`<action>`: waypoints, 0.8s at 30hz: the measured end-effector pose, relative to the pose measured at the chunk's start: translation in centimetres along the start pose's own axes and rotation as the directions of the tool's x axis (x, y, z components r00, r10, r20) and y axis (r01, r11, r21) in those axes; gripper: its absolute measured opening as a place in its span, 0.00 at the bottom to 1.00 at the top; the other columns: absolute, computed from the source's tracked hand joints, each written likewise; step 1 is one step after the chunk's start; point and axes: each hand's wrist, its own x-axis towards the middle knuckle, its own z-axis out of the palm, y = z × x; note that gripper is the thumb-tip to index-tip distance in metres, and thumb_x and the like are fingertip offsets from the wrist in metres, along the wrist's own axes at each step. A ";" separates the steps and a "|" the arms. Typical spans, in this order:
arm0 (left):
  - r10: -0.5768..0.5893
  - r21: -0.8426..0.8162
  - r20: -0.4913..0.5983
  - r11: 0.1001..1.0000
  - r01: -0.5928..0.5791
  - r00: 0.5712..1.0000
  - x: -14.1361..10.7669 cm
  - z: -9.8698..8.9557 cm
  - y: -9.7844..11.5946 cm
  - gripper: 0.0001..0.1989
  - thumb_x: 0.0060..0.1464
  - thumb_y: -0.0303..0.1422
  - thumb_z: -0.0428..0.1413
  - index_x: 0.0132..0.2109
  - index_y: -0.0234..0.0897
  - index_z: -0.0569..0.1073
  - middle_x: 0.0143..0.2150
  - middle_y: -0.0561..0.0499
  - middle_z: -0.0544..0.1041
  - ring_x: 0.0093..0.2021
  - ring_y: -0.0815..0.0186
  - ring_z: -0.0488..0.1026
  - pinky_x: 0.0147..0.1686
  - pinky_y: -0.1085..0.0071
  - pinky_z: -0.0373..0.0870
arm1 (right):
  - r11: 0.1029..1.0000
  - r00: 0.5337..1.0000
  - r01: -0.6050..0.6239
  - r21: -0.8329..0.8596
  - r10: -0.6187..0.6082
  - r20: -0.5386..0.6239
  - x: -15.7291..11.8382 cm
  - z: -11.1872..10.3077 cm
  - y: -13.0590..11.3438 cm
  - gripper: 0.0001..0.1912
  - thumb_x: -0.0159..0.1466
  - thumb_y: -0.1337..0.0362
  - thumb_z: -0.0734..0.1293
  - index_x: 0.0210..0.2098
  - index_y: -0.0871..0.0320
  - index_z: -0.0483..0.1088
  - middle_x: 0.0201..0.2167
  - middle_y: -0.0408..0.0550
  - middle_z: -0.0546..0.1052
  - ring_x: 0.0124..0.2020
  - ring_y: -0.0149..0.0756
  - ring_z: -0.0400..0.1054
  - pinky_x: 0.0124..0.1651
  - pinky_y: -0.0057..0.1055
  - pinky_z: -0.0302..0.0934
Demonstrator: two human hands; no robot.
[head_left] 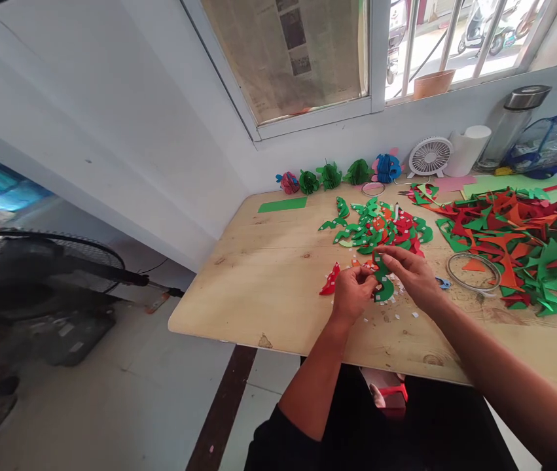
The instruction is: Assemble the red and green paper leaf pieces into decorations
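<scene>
Between my two hands is a green paper cutout [384, 288] with a wavy edge and small white squares on it. My left hand [354, 293] pinches its lower left side, and my right hand [408, 269] pinches its top between thumb and fingers. Just left of it lies a red paper cutout [330, 280], also dotted with white squares. Beyond my hands spreads a pile of green, red and orange cutouts [369, 221]. Tiny white bits [397, 317] are scattered on the wood below my fingers.
A heap of red, orange and green paper scraps [518, 242] covers the right of the table [239, 281]. Rolls of tape [473, 272] lie beside it. Folded paper figures [330, 175], a small white fan [430, 157] and a glass bottle [508, 131] line the wall.
</scene>
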 end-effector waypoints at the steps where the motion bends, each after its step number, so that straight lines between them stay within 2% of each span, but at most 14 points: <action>1: -0.001 -0.010 -0.006 1.000 0.001 1.000 0.0 -0.1 0.0 0.03 0.40 0.29 0.55 0.24 0.34 0.69 0.18 0.55 0.71 0.19 0.71 0.68 0.21 0.75 0.68 | 0.999 1.000 -0.023 0.033 0.023 0.019 0.1 0.0 0.0 0.17 0.57 0.53 0.65 0.39 0.57 0.74 0.28 0.46 0.76 0.29 0.35 0.67 0.30 0.30 0.60; 8: 0.094 0.144 0.027 0.985 -0.097 0.995 -0.1 -0.5 -1.1 0.03 0.41 0.29 0.54 0.26 0.33 0.70 0.21 0.52 0.73 0.22 0.70 0.70 0.21 0.76 0.65 | 0.973 0.991 -0.132 0.189 0.124 0.053 0.1 -0.1 0.0 0.17 0.52 0.51 0.69 0.32 0.58 0.74 0.28 0.46 0.76 0.29 0.33 0.66 0.32 0.29 0.60; 14: 0.125 0.226 0.077 0.964 -0.140 0.989 -0.5 -0.3 -1.1 0.03 0.41 0.28 0.53 0.25 0.34 0.71 0.22 0.53 0.73 0.23 0.70 0.70 0.22 0.77 0.64 | 0.993 0.996 -0.076 0.093 0.079 -0.032 0.2 -0.1 0.7 0.16 0.52 0.51 0.68 0.25 0.59 0.71 0.21 0.43 0.72 0.23 0.30 0.62 0.26 0.28 0.56; 19: 0.112 0.176 0.060 0.977 -0.121 0.992 -0.3 0.0 -1.0 0.02 0.41 0.27 0.53 0.24 0.34 0.70 0.20 0.54 0.73 0.22 0.70 0.70 0.21 0.76 0.65 | 0.991 0.993 -0.004 -0.133 -0.011 -0.115 0.2 -0.1 0.9 0.14 0.55 0.53 0.65 0.26 0.58 0.71 0.21 0.44 0.71 0.23 0.32 0.61 0.26 0.29 0.54; 24: 0.058 0.037 -0.003 0.998 -0.058 0.998 0.0 -0.4 -0.7 0.03 0.43 0.29 0.55 0.26 0.34 0.71 0.20 0.54 0.73 0.19 0.71 0.69 0.20 0.75 0.67 | 0.999 0.999 -0.041 -0.033 0.041 0.005 0.3 0.0 0.1 0.19 0.58 0.49 0.62 0.31 0.59 0.73 0.25 0.46 0.73 0.27 0.34 0.63 0.28 0.29 0.57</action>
